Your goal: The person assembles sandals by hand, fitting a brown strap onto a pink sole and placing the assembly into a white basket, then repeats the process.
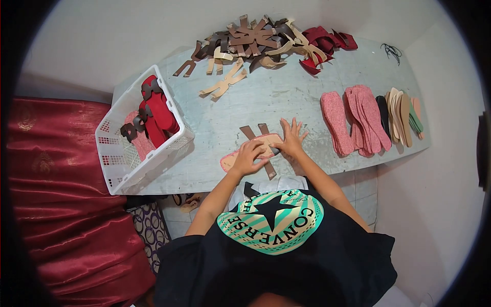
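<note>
A beige shoe sole with a pink edge (231,161) lies slantwise on the table in front of me. A brown cross-shaped strap (269,169) lies under it, its ends sticking out on both sides. My left hand (249,157) rests over the middle of the sole, fingers bent and gripping it against the table. At the sole's right end is my right hand (292,138), its fingers spread and its thumb near a dark strap end (275,151). How that strap end meets the sole is partly hidden by the fingers.
A white plastic basket (169,82) with red soles and dark straps stands at left. Brown, beige and red straps (253,37) are heaped at the back. Pink soles (365,117) and other coloured soles (401,117) lie at right. A black cord (392,52) is at back right.
</note>
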`<state>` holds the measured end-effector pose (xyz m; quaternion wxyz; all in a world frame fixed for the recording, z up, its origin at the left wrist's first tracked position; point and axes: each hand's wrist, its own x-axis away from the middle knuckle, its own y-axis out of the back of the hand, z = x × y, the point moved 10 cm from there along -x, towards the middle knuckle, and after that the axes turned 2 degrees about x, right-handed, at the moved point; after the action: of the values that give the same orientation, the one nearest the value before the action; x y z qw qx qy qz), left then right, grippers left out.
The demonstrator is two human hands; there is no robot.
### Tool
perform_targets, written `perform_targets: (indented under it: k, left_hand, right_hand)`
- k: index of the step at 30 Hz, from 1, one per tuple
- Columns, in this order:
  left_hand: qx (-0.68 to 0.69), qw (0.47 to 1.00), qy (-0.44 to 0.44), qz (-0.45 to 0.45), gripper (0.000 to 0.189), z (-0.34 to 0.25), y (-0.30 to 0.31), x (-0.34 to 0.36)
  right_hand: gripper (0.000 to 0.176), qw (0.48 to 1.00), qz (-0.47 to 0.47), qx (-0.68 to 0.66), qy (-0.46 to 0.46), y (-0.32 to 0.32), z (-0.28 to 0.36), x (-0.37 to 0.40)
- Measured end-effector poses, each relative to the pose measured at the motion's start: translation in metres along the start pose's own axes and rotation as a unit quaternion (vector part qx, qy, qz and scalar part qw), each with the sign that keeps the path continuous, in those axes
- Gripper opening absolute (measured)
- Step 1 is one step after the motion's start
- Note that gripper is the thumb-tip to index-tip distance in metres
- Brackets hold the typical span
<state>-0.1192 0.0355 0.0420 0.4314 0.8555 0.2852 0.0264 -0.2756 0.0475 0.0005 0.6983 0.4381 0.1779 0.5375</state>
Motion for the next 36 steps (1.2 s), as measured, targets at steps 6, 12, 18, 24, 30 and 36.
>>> perform_targets:
  k: [6, 12, 18, 24, 30, 36]
  left_hand:
    - [0.079, 0.964, 0.187, -0.171, 0.049, 0.040, 0.025, -0.031]
    - [0.006, 0.957, 0.281, -0.068, 0.039, 0.092, 0.009, -0.052]
    - [0.026, 0.956, 0.293, 0.000, 0.030, 0.091, 0.002, -0.065]
    - [0.118, 0.945, 0.303, -0.039, 0.020, 0.084, 0.005, -0.066]
    - [0.131, 0.959, 0.232, -0.094, 0.020, 0.060, 0.018, -0.066]
    - [0.149, 0.965, 0.197, -0.091, 0.020, 0.029, 0.025, -0.067]
  right_hand:
    - [0.109, 1.000, -0.003, 0.002, -0.010, -0.002, -0.003, 0.002]
    - [0.110, 1.000, -0.004, -0.013, -0.012, -0.001, -0.001, 0.002]
    - [0.112, 0.999, 0.023, -0.004, -0.041, -0.001, 0.000, 0.001]
    - [0.111, 0.997, 0.042, 0.005, -0.070, 0.000, 0.000, 0.001]
    - [0.112, 0.995, 0.053, 0.011, -0.088, 0.000, -0.001, 0.002]
    - [0.112, 0.994, 0.053, 0.008, -0.091, -0.001, -0.002, 0.003]
